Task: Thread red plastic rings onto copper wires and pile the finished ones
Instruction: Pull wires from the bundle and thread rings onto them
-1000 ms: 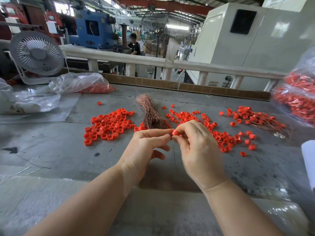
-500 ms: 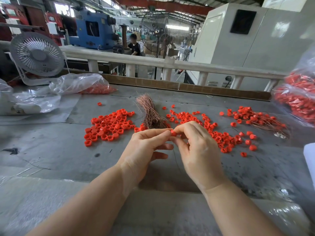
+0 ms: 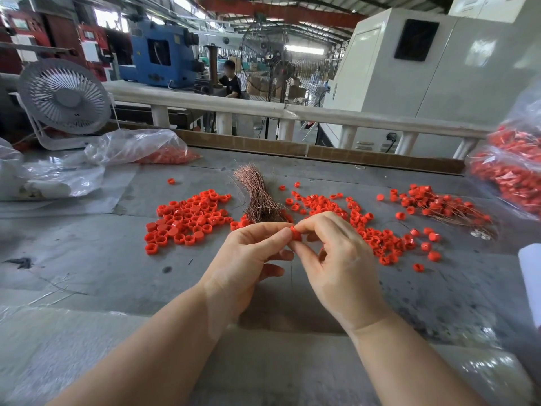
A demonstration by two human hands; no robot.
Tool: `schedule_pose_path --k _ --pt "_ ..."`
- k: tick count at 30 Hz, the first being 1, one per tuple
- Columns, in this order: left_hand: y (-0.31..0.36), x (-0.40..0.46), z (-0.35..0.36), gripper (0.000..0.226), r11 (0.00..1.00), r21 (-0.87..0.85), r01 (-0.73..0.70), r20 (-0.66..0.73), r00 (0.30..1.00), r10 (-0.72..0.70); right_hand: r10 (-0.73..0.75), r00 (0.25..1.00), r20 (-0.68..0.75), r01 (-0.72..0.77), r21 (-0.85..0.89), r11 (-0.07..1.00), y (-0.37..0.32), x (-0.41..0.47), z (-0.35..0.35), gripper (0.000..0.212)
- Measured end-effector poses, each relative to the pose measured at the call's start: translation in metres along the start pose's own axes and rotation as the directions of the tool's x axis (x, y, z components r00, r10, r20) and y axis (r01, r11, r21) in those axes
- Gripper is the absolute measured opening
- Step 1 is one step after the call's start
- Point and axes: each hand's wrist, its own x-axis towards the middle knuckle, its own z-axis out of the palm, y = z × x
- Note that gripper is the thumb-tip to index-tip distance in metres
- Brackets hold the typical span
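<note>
Right hand (image 3: 336, 259) pinches red ring (image 3: 295, 233) between thumb and forefinger above bench (image 3: 87, 259) centre. Left hand (image 3: 248, 259) meets it, fingertips pinching at ring; thin wire (image 3: 291, 273) hangs below. Copper wire bundle (image 3: 257, 194) lies beyond hands. Loose rings (image 3: 184, 221) spread left of bundle, more right. Finished pile (image 3: 445, 205) near right edge. Bagged rings (image 3: 515, 168) at far right corner; white fan (image 3: 64, 98) at far left corner.

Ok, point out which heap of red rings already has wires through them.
The heap at far right: thin copper wires trail out of its rings. The left heap and the middle heap are bare loose rings.
</note>
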Motion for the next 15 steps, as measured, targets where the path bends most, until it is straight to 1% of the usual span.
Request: schedule_pose_path --k 1,5,11,15 --pt "0.0 0.0002 0.0001 0.011 1.0 0.005 0.002 0.004 1.0 -0.002 0.002 1.0 0.004 -0.002 0.008 1.0 0.0004 0.0001 0.0003 0.007" --pt "-0.0002 0.0005 0.0013 0.014 1.0 0.023 0.004 0.02 1.0 -0.004 0.005 1.0 0.014 -0.005 0.023 1.0 0.002 -0.0003 0.0008 0.008" --pt "-0.0001 0.0003 0.0027 0.012 0.999 0.032 -0.018 0.06 0.998 0.016 0.0 1.0 0.006 0.0 0.025 1.0 0.0024 -0.0007 0.0006 0.01" --pt "0.0002 -0.0009 0.0028 0.013 1.0 0.002 -0.023 0.066 0.998 0.023 0.025 1.0 0.002 -0.025 0.044 0.999 0.0025 -0.0001 0.0006 0.01"
